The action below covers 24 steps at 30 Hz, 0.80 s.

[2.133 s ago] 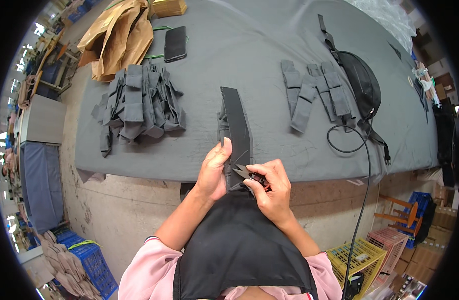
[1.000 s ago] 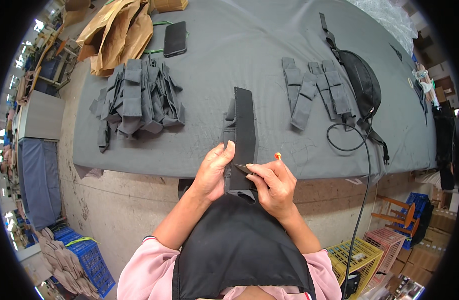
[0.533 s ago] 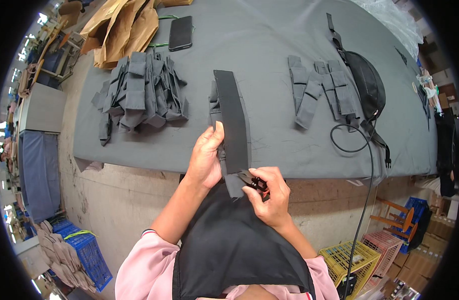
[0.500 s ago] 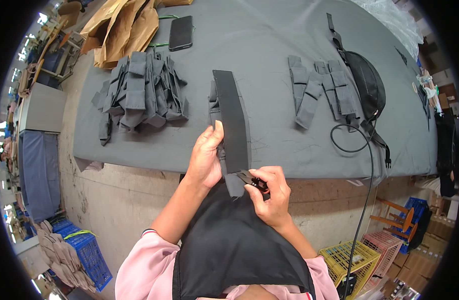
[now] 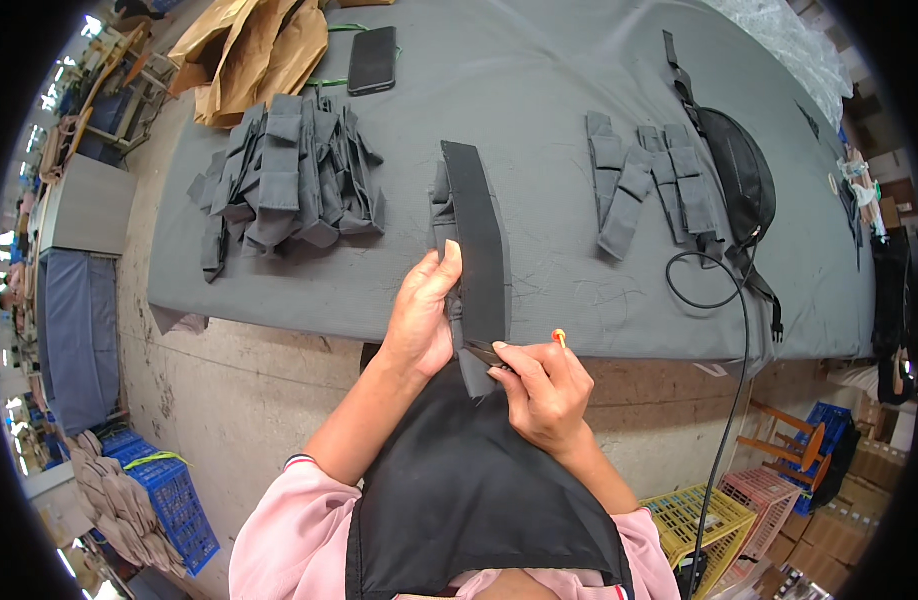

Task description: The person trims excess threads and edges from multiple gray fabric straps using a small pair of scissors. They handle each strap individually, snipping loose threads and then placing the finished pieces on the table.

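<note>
My left hand (image 5: 425, 310) is closed on a long dark grey fabric strip (image 5: 479, 240), its thumb lying along the strip's left edge. The strip stands away from me over the table's near edge, with folded pocket layers on its left side. My right hand (image 5: 547, 392) grips small thread snips (image 5: 485, 354), blades against the strip's lower end. An orange tip (image 5: 559, 338) sticks out above the right fingers; the rest of the snips' handle is hidden in the hand.
A pile of similar grey pocket strips (image 5: 279, 180) lies left on the grey-covered table (image 5: 539, 90); several more (image 5: 629, 190) lie right, beside a black waist bag (image 5: 736, 170) with a cable (image 5: 724, 440). A phone (image 5: 372, 62) and brown paper (image 5: 249, 60) are at the back left.
The snips have turned in my right hand, so the orange end now points up. Both hands stay at the strip's lower end; the view has shifted slightly.
</note>
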Each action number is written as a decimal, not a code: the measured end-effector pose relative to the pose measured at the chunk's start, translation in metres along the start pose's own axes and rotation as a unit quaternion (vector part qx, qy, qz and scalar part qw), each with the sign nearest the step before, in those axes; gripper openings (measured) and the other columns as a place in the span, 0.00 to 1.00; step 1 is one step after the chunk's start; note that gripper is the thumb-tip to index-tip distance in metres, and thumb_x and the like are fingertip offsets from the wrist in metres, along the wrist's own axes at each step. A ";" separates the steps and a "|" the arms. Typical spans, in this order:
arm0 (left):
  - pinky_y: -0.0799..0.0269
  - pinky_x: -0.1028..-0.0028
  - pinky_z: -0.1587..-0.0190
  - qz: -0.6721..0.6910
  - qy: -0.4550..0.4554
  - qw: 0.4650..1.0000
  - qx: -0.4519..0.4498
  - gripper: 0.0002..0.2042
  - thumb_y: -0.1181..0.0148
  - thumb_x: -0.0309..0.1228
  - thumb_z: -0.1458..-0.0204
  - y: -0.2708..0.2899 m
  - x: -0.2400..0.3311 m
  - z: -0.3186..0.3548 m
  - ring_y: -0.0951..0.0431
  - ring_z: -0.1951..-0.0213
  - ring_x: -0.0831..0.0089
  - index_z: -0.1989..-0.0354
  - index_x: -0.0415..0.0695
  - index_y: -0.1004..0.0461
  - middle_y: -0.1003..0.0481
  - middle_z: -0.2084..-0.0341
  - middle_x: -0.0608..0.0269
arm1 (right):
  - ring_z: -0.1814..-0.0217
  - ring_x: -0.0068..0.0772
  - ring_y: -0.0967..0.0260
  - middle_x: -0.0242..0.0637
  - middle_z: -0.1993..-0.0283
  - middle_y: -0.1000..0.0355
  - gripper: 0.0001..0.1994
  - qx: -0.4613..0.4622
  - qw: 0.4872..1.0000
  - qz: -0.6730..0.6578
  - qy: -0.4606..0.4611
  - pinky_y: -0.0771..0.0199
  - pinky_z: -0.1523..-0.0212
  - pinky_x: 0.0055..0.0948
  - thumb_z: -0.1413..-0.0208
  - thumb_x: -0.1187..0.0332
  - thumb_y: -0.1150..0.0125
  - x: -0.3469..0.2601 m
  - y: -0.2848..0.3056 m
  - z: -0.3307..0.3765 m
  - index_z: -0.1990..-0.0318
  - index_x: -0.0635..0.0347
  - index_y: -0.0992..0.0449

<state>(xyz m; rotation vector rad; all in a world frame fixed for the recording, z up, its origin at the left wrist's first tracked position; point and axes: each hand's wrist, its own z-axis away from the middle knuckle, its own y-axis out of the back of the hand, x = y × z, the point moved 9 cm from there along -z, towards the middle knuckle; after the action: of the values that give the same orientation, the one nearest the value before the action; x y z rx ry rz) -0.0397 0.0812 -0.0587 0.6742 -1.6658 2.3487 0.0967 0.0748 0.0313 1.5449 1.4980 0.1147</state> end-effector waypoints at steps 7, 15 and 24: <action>0.23 0.74 0.60 -0.020 0.003 1.000 0.017 0.11 0.55 0.35 0.37 0.003 -0.001 0.000 0.23 0.63 0.78 0.55 0.41 0.32 0.26 0.62 0.64 | 0.75 0.26 0.33 0.29 0.70 0.28 0.15 -0.020 1.000 -0.001 0.007 0.41 0.77 0.26 0.57 0.73 0.34 -0.001 -0.001 -0.003 0.58 0.60 0.24; 0.24 0.75 0.59 -0.041 0.005 0.999 0.026 0.12 0.55 0.37 0.37 0.004 -0.003 -0.001 0.24 0.63 0.79 0.56 0.41 0.31 0.26 0.63 0.66 | 0.76 0.27 0.33 0.30 0.71 0.29 0.15 -0.013 1.000 -0.014 0.000 0.41 0.77 0.26 0.58 0.73 0.33 0.001 -0.004 -0.001 0.59 0.60 0.24; 0.24 0.75 0.59 -0.045 0.010 0.998 0.039 0.12 0.55 0.37 0.37 0.008 -0.007 0.000 0.24 0.62 0.79 0.55 0.41 0.32 0.26 0.63 0.65 | 0.77 0.30 0.34 0.31 0.71 0.29 0.15 0.001 0.999 -0.043 -0.031 0.39 0.77 0.28 0.59 0.74 0.33 0.008 -0.009 0.009 0.59 0.59 0.24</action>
<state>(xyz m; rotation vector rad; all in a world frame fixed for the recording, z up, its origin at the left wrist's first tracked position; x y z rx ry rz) -0.0368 0.0788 -0.0685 0.7222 -1.5101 2.3608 0.0979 0.0748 0.0169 1.4689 1.5128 0.0148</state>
